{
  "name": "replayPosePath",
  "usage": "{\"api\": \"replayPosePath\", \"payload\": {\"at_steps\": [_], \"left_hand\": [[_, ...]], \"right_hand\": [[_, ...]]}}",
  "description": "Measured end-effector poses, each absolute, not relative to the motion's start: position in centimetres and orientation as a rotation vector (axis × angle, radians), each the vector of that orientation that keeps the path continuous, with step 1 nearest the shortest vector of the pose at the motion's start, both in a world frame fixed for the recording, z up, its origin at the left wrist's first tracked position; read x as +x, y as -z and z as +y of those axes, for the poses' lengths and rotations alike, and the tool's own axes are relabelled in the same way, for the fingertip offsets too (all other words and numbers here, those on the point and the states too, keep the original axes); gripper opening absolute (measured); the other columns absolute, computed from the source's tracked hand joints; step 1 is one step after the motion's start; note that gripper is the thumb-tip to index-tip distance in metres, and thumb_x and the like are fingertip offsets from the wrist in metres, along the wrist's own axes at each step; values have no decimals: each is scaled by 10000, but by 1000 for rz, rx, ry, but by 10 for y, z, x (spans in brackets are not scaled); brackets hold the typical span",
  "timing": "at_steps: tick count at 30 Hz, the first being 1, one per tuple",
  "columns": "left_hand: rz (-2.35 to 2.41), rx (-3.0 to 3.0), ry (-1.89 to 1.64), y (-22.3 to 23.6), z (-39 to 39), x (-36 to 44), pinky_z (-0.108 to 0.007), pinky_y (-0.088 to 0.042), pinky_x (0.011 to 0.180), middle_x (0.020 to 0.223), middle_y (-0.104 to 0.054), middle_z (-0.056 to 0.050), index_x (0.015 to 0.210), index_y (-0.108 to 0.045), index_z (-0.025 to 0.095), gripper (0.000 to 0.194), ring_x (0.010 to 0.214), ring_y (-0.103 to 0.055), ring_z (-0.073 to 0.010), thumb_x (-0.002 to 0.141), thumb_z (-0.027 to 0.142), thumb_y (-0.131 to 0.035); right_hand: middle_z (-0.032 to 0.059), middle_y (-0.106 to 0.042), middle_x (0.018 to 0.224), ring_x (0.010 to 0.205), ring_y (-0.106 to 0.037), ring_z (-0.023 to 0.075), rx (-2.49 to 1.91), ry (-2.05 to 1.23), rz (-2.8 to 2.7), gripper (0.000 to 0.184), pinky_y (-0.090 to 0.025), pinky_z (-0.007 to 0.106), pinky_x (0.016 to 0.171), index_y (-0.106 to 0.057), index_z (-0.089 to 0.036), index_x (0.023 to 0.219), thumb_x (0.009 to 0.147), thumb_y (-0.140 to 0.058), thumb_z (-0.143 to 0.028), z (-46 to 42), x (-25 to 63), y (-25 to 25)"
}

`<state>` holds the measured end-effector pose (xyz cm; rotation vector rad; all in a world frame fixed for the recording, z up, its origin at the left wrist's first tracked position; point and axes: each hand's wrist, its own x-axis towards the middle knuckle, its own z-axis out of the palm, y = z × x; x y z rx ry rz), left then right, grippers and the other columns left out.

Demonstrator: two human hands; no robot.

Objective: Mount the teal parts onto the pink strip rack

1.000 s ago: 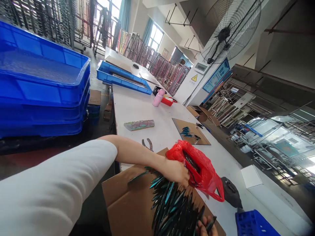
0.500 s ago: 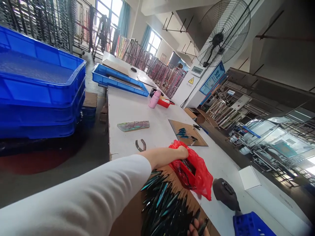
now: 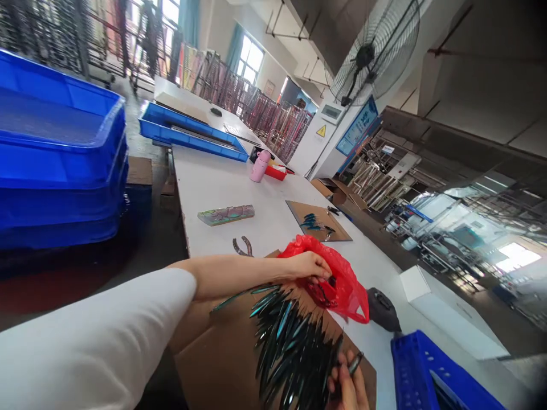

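Two hands, left hand [image 3: 307,269] gripping red plastic bag [image 3: 344,290], right hand [image 3: 348,384] pinching dark sliver [image 3: 355,363], slivers [image 3: 290,353] heaped on cardboard [image 3: 200,341]

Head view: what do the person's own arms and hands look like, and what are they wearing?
The left arm wears a loose white sleeve ending partway down the forearm. Below it, the left hand is bare, with no glove. Of the right hand, only bare fingers show, also ungloved; its sleeve is out of view.
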<state>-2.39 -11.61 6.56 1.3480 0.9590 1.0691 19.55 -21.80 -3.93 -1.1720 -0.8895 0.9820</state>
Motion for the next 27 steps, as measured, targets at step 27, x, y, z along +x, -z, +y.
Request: {"api": "replayPosePath", "payload": {"at_steps": [27], "left_hand": [[465,882,-756,5,-185,19,-229,-451,668,739,-622,10,841,-609,142,446,658,-576,-68,489,328,-811]], "right_hand": [[-32,-567,713,585,-483,65,-1121,-1154,-707,257,-395,179,507,-591,-182,788,635,-719,-344,-233,171,25]]}}
